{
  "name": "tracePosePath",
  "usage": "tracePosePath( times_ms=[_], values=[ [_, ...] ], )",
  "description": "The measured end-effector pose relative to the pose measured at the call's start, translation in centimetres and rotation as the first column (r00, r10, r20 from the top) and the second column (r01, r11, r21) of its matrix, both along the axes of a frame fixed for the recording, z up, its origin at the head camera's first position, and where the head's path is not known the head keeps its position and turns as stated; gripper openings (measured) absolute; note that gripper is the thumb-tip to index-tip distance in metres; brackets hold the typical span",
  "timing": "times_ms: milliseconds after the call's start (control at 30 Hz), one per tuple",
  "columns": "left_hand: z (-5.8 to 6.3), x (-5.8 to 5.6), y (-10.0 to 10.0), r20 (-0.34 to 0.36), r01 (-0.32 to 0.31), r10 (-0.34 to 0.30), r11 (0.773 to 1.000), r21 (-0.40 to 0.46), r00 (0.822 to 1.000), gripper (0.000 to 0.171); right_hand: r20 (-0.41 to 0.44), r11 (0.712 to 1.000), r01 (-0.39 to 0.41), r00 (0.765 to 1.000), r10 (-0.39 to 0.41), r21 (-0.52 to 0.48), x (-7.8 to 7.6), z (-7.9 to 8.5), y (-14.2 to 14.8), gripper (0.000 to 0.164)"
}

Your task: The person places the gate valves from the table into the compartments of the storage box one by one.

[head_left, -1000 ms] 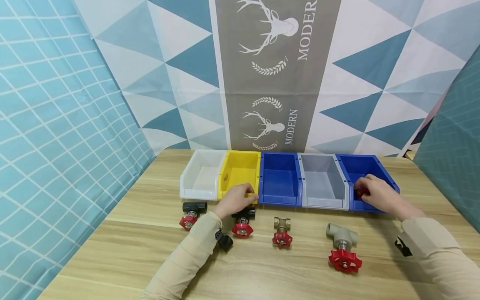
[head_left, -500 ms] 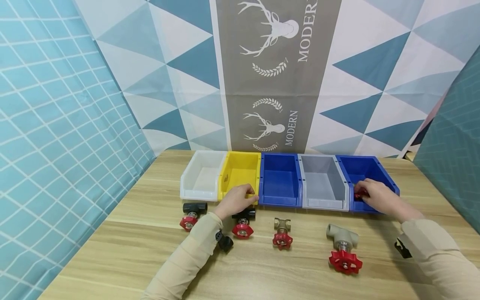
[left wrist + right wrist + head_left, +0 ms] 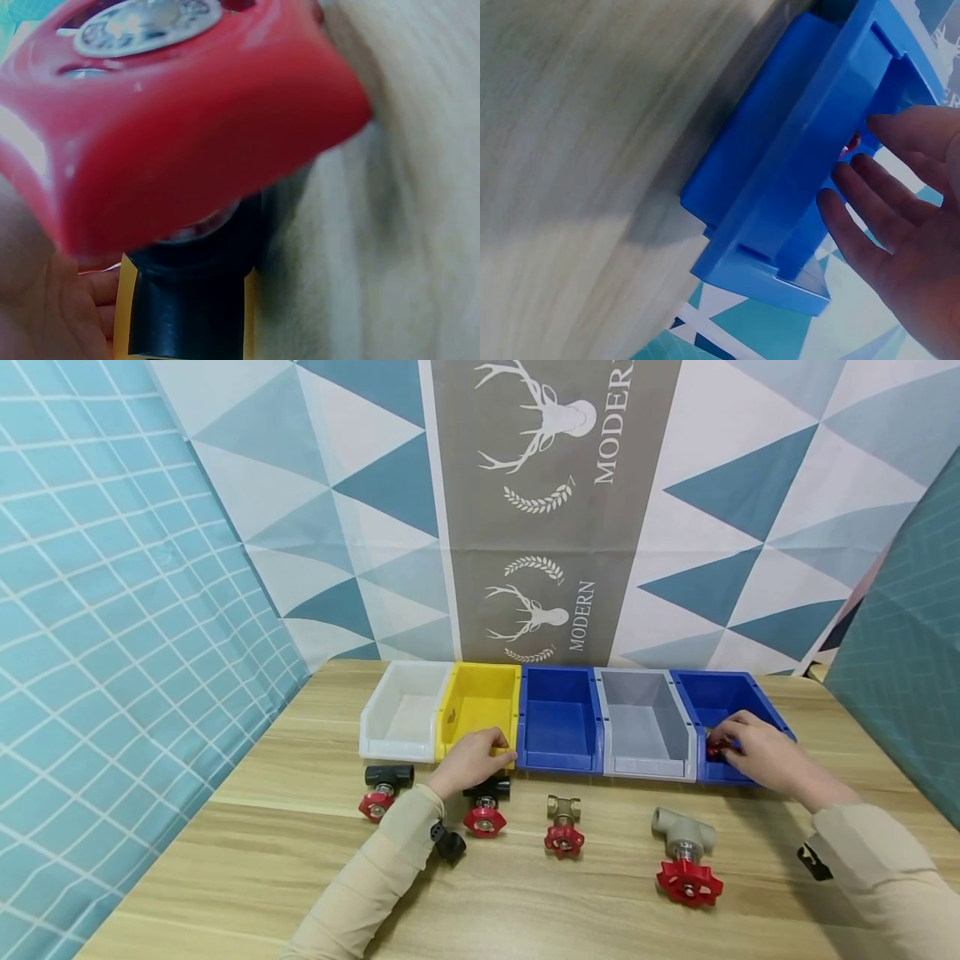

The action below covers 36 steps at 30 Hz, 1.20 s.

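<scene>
I see a half-hidden, glossy red piece (image 3: 716,750) in the rightmost blue plastic bin (image 3: 731,690), beside the right hand (image 3: 763,757); its fingers (image 3: 853,230) look parted, but whether they pinch, I can't tell. The left hand (image 3: 468,762) touches the yellow bin (image 3: 483,687), grip unclear. Four T-shaped, red-wheeled valves (image 3: 564,839) front five bins (image 3: 651,767).

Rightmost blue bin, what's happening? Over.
Right hand inside rightmost blue bin, at red wheel, grip unclear. Left hand at front of yellow bin. Right fingers partly hide wheel.
</scene>
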<state>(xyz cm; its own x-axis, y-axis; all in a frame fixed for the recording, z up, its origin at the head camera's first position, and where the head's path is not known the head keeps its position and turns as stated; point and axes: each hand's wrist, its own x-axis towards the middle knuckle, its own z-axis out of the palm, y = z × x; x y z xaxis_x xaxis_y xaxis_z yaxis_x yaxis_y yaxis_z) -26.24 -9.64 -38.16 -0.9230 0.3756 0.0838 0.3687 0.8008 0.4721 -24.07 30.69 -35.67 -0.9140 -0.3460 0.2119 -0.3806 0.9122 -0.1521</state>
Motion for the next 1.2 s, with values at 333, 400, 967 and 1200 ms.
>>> tracePosePath(
  times_ms=[333,400,967,1200],
  values=[
    [-0.1,0.0,-0.1,-0.004,0.001,-0.001,1.0,-0.002,1.0,0.025,-0.036,1.0,0.014,0.999,-0.014,0.0,1.6,1.3,-0.6,0.007],
    [-0.1,-0.1,-0.1,-0.005,0.0,0.0,1.0,-0.004,1.0,0.025,-0.023,1.0,0.015,1.0,-0.015,0.001,1.9,1.7,-0.9,0.006],
    [-0.2,0.0,0.2,-0.005,-0.001,0.001,1.0,-0.011,1.0,0.027,0.044,0.999,-0.04,0.998,0.04,0.006,5.8,2.3,-2.8,0.008],
    [-0.1,0.1,0.0,-0.018,0.001,-0.001,1.0,-0.007,1.0,0.026,0.082,0.999,-0.052,0.995,0.051,0.006,7.1,2.0,-4.0,0.005]
  ],
)
